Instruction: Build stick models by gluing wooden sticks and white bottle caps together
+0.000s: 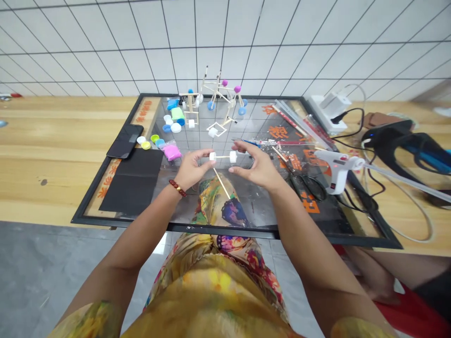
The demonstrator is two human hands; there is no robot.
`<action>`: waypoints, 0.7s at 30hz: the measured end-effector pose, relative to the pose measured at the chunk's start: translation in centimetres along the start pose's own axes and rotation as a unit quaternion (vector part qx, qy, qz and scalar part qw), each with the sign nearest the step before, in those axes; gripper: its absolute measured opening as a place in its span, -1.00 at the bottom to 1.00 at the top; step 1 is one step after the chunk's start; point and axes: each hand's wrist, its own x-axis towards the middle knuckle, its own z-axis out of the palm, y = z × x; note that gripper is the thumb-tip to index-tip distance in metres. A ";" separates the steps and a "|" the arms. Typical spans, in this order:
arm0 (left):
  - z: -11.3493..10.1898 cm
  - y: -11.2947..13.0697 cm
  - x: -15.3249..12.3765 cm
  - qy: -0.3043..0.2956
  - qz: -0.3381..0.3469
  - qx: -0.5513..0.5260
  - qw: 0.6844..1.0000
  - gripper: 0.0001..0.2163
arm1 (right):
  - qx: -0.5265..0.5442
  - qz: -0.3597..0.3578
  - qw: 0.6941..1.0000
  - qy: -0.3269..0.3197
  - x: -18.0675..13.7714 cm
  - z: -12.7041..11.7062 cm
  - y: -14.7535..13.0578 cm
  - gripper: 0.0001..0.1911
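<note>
Between my hands is a small axle [223, 157]: a thin stick with a white bottle cap at each end. My left hand [191, 168] pinches the left cap, and my right hand [254, 165] curls around the right cap with its fingers closed. A longer wooden stick [221, 183] slants down from the axle toward my lap. All this hovers over a glass-topped black-framed board [116, 220]. At the far side of the board stand stick-and-cap models [221, 96] with blue, pink and white caps.
Loose coloured caps [155, 139], a pink piece [172, 152], a black phone [125, 141] and a black sheet [136, 180] lie left. A white glue gun [336, 169], scissors [310, 185], cables and a power strip [326, 110] lie right. Another person's leg [394, 274] is at lower right.
</note>
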 end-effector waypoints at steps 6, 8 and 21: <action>0.0 -0.2 0.1 0.002 0.013 0.000 1.000 -0.72 | -0.021 -0.015 0.999 0.027 0.0 0.5 -0.5 -0.40; 0.2 -0.2 0.0 0.006 0.008 0.034 0.999 -0.73 | -0.034 -0.003 0.999 0.025 0.0 0.5 -0.3 -0.52; 0.4 -0.3 -0.3 -0.028 0.011 0.187 0.982 -0.50 | -0.161 0.089 0.982 -0.031 0.0 1.0 0.9 -0.62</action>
